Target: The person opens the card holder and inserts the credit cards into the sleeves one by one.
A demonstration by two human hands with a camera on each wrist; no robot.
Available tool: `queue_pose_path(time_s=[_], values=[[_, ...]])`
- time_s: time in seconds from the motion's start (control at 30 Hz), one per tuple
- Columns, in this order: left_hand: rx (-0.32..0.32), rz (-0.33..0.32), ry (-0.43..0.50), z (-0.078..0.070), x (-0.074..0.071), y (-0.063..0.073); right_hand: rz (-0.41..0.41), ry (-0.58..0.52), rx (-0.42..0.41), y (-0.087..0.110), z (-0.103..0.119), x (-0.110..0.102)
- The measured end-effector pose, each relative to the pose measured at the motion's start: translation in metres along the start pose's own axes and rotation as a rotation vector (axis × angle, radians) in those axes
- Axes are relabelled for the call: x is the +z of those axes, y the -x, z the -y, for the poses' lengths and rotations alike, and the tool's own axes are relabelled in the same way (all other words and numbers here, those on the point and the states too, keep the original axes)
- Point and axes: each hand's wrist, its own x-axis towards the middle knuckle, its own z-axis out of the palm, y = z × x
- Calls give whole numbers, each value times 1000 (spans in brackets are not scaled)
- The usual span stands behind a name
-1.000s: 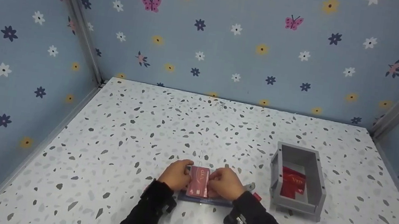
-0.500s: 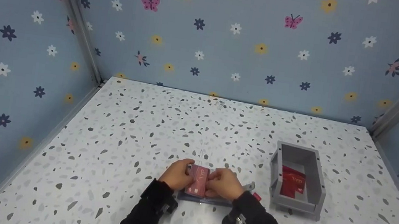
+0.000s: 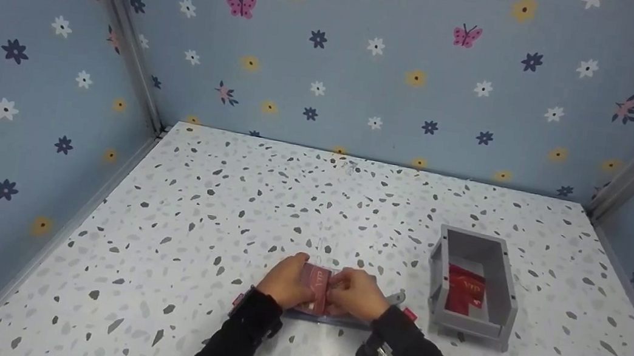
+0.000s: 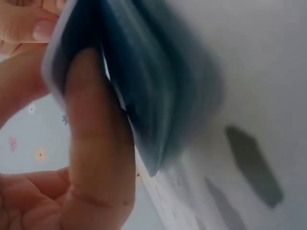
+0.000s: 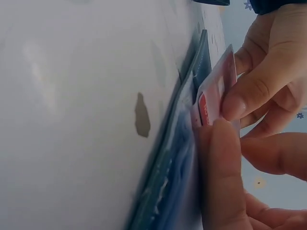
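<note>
A red VIP card [image 3: 318, 277] lies in a clear sleeve of a dark blue card holder [image 3: 329, 320], which is open on the table in front of me. My left hand [image 3: 286, 283] holds the card's left side, its thumb across the card's face. In the left wrist view a finger reaches between the blurred blue leaves [image 4: 144, 72]. At the card's right edge, my right hand [image 3: 358, 294] pinches the sleeve between thumb and finger. From the right wrist view, the card [image 5: 219, 84] stands tilted up off the leaves below. Both hands hide much of the holder.
A grey bin [image 3: 472, 326] with red VIP cards [image 3: 466, 289] inside stands to the right. A small grey piece [image 3: 397, 297] and a red piece [image 3: 410, 314] show by my right wrist. Patterned blue walls [image 3: 345, 59] enclose the back and sides of the speckled table.
My left hand has shifted slightly right, its thumb coming further over the card. The card's visible part has become narrower. My right hand has stayed at nearly the same spot.
</note>
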Motion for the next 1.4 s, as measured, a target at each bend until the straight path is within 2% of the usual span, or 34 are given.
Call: queue_pose_path(time_s=[0.27, 0.5, 0.63, 0.83, 0.97, 1.27, 1.4], values=[[93, -118, -202, -5, 5, 6, 86, 84, -166, 6, 0, -6], [149, -178, -301, -8, 10, 8, 126, 90, -224, 9, -1, -12], [139, -159, -307, -12, 13, 12, 112, 133, -239, 10, -1, -19], [153, -71, -373, -15, 15, 17, 82, 208, -296, 17, 8, -39], [146, -23, -388, -16, 14, 19, 59, 273, -292, 26, 16, -56], [140, -18, -391, -15, 15, 17, -39, 468, -319, 43, 30, -107], [136, -9, -392, -14, 16, 16, -104, 568, -287, 47, 28, -131]])
